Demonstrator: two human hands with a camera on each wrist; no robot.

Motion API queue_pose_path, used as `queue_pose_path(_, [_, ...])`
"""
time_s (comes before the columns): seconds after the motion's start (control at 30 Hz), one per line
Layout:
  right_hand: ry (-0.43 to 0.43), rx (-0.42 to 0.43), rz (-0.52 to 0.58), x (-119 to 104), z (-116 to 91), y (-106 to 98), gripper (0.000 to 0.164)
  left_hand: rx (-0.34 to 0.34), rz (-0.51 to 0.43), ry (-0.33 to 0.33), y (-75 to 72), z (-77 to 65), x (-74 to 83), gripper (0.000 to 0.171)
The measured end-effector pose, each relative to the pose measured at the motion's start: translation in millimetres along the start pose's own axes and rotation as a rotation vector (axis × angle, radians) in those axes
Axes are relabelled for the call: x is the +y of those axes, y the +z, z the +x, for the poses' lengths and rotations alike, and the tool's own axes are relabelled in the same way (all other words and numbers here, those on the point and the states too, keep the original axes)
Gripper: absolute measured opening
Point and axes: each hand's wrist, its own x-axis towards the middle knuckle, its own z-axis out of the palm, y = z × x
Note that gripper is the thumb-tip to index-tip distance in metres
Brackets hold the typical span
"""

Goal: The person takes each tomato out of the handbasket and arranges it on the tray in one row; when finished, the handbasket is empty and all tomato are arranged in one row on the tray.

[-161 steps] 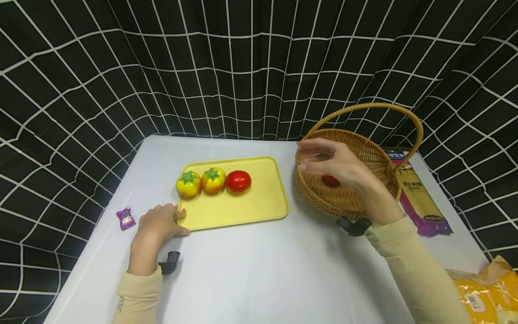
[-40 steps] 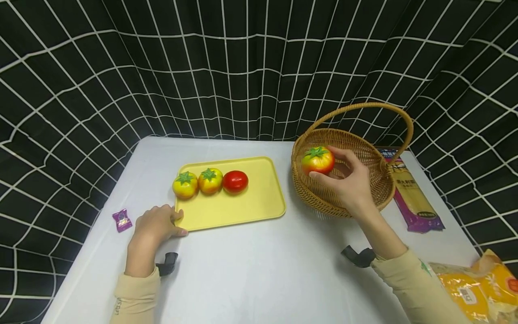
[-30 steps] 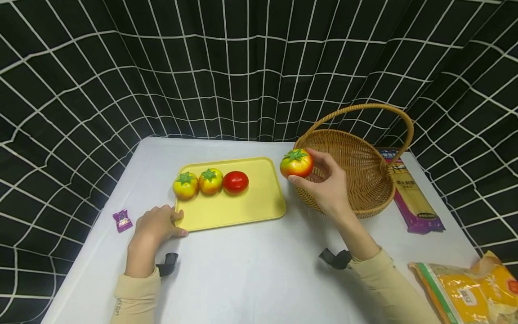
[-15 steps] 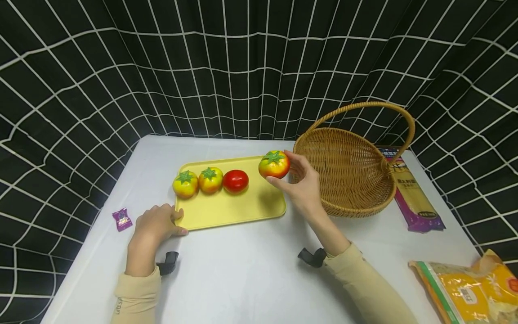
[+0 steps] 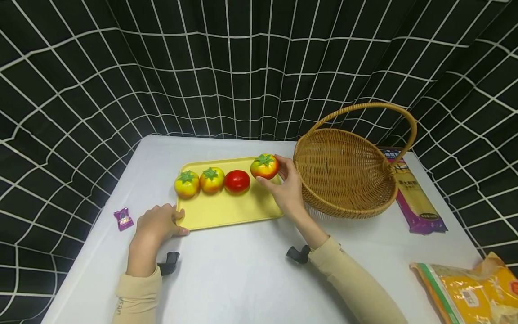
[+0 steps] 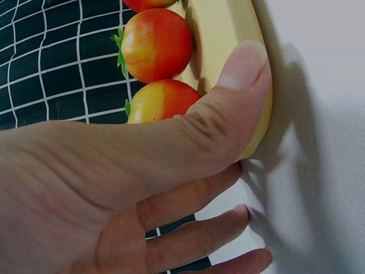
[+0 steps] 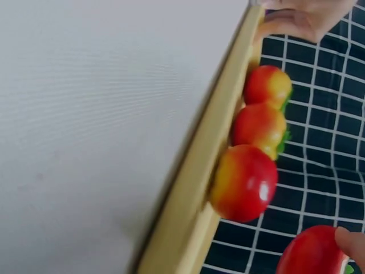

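My right hand (image 5: 289,189) pinches a yellow-and-red tomato (image 5: 264,167) with a green leafy top between thumb and fingers, over the right part of the yellow tray (image 5: 230,211). In the right wrist view the held tomato (image 7: 311,254) appears at the bottom right, with a fingertip on it. Side by side along the tray's left part lie a yellow tomato (image 5: 187,184), a second yellow tomato (image 5: 212,180) and a red one (image 5: 237,182) whose leaves do not show from above. At the tray's near left corner my left hand (image 5: 158,222) grips the edge, the thumb (image 6: 245,68) on the rim.
Right of the tray stands a wicker basket (image 5: 344,175) with a tall arched handle. Beyond it lies a purple-and-yellow pasta packet (image 5: 418,193). An orange bag (image 5: 473,288) lies at the near right corner, a small purple wrapped sweet (image 5: 123,219) at the left. A black gridded cloth hangs behind.
My right hand, earlier reaching into the basket, has lifted the tomato out and carried it left and over the tray. My left hand has stayed at the tray's corner.
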Motion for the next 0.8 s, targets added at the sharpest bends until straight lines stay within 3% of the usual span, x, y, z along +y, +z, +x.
queue_pose_path(0.43, [0.163, 0.004, -0.074, 28.4, 10.2, 9.4, 0.078, 0.005, -0.007, -0.007, 0.8, 0.3, 0.8, 0.069])
queue_pose_path(0.8, [0.286, -0.018, -0.15, 35.1, 15.8, 13.0, 0.078, 0.006, -0.001, -0.007, 0.4, -0.5, 1.1, 0.07])
